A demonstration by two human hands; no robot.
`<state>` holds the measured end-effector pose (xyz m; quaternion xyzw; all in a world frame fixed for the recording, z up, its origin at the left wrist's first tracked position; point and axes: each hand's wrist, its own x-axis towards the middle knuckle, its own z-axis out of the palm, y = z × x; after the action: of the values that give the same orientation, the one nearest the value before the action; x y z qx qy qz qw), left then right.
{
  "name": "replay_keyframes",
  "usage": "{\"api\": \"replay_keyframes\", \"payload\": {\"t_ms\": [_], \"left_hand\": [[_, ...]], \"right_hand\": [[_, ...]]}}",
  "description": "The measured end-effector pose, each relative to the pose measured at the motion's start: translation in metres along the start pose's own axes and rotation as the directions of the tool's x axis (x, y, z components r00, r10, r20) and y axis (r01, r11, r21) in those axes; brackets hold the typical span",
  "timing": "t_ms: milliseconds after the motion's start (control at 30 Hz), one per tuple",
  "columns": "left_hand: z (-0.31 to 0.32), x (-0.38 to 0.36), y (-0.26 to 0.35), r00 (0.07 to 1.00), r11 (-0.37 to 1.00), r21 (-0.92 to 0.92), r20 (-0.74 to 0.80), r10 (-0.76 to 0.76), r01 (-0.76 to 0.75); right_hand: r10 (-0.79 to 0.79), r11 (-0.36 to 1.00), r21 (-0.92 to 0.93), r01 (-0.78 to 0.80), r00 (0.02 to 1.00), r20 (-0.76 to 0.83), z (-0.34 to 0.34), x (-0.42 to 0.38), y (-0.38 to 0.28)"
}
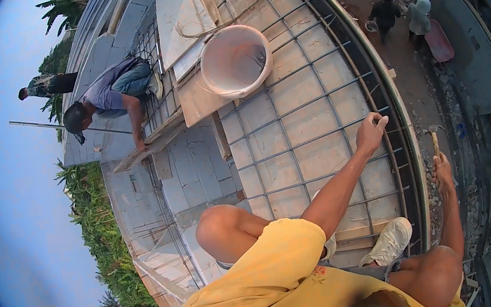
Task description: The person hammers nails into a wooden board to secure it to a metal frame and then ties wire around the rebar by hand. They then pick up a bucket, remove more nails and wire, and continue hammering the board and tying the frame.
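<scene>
I crouch on a steel rebar grid laid over pale formwork panels. My left hand reaches out to the grid near its curved outer edge, with the fingers pinched on a rebar. My right hand is past the edge beam and grips the wooden handle of a hammer, whose metal head points away from me. My bent knee and a white shoe rest on the grid close to me.
A large white bucket stands on boards farther along the grid. A co-worker crouches at the far side, one hand on a plank. The edge beam drops off to the ground, where two people stand by a red wheelbarrow.
</scene>
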<state>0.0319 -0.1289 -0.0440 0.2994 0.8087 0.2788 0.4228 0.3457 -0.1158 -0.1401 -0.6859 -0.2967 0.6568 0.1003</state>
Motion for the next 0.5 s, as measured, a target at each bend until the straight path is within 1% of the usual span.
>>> {"api": "replay_keyframes", "payload": {"t_ms": [33, 100, 133, 167, 200, 233, 267, 300, 333, 367, 400, 433, 467, 500], "left_hand": [[0.005, 0.002, -0.004, 0.998, 0.999, 0.051, -0.068, 0.014, -0.011], [0.009, 0.011, -0.017, 0.983, 0.999, 0.036, -0.181, -0.010, 0.017], [0.008, 0.014, -0.022, 0.986, 0.999, 0.035, -0.164, -0.028, 0.034], [0.008, 0.015, -0.024, 0.987, 0.997, 0.070, -0.161, 0.024, -0.013], [0.005, 0.014, -0.021, 0.993, 0.995, 0.099, -0.112, 0.033, -0.022], [0.003, 0.012, -0.015, 0.999, 0.996, 0.089, -0.048, 0.020, -0.015], [0.006, 0.016, -0.021, 0.998, 0.995, 0.080, -0.030, 0.056, -0.054], [0.007, 0.019, -0.024, 0.999, 0.999, 0.029, -0.009, 0.045, -0.044], [0.005, 0.019, -0.021, 0.999, 1.000, 0.011, 0.034, 0.028, -0.028], [0.006, 0.022, -0.026, 0.998, 0.998, -0.013, 0.039, 0.054, -0.054], [0.005, 0.025, -0.028, 0.997, 0.997, 0.044, 0.047, 0.068, -0.070], [0.006, 0.028, -0.026, 0.995, 0.991, 0.094, 0.043, 0.089, -0.093], [0.005, 0.027, -0.021, 0.991, 0.990, 0.132, 0.125, 0.038, -0.055], [0.000, 0.026, -0.012, 0.982, 0.984, 0.177, 0.190, -0.016, -0.019]], "right_hand": [[0.016, 0.998, -0.063, -0.015, 1.000, 0.012, -0.003, 0.003, 0.005], [-0.022, 1.000, 0.011, 0.022, 1.000, -0.004, -0.001, 0.011, 0.023], [-0.045, 0.998, 0.049, 0.046, 0.999, -0.020, 0.008, -0.008, 0.011], [-0.022, 0.994, 0.107, 0.028, 0.998, -0.060, 0.018, -0.024, -0.002], [-0.071, 0.989, 0.121, 0.080, 0.995, -0.076, 0.021, -0.026, 0.001], [-0.035, 0.999, 0.030, 0.038, 0.995, -0.093, 0.022, -0.032, -0.007], [-0.079, 0.996, -0.037, 0.077, 0.995, -0.053, 0.016, -0.026, -0.003], [-0.271, 0.924, -0.303, 0.233, 0.958, -0.089, 0.012, -0.007, 0.009], [-0.216, 0.914, -0.368, 0.173, 0.973, -0.080, 0.011, -0.010, 0.000], [-0.317, 0.910, -0.310, 0.276, 0.944, -0.088, 0.016, -0.015, 0.002], [-0.398, 0.861, -0.381, 0.337, 0.913, -0.092, 0.020, 0.003, 0.020], [-0.340, 0.893, -0.350, 0.282, 0.934, -0.115, 0.026, -0.002, 0.016], [-0.285, 0.919, -0.317, 0.235, 0.951, -0.123, 0.033, -0.005, 0.011], [-0.308, 0.913, -0.326, 0.247, 0.939, -0.151, 0.037, -0.003, 0.011]]}}
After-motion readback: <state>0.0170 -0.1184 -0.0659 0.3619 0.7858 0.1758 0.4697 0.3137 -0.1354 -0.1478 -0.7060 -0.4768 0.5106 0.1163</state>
